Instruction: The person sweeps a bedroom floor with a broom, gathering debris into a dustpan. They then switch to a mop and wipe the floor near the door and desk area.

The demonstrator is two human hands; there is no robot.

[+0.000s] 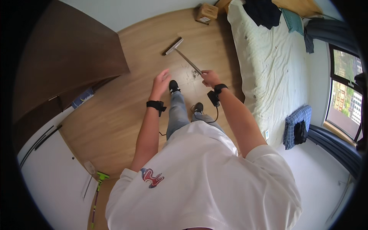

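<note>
A broom (174, 46) with a wide pale head and a dark strip along its far edge rests on the wooden floor ahead of me. My right hand (210, 78) is closed around its thin metal handle (188, 60). Close to the handle, near my right hand, lies a small scatter of dark debris (195, 74). My left hand (160, 83) hovers to the left of the debris, holding nothing, its fingers loosely stretched and apart. Each wrist wears a black strap, and a dark box with a cable hangs at the right one.
A bed (264, 76) with a white sheet runs along the right. At the far wall stands a brown box (207, 13). A dark wooden cabinet (73, 50) fills the left. Behind left, a green mop (100, 179) leans by a white door (57, 168).
</note>
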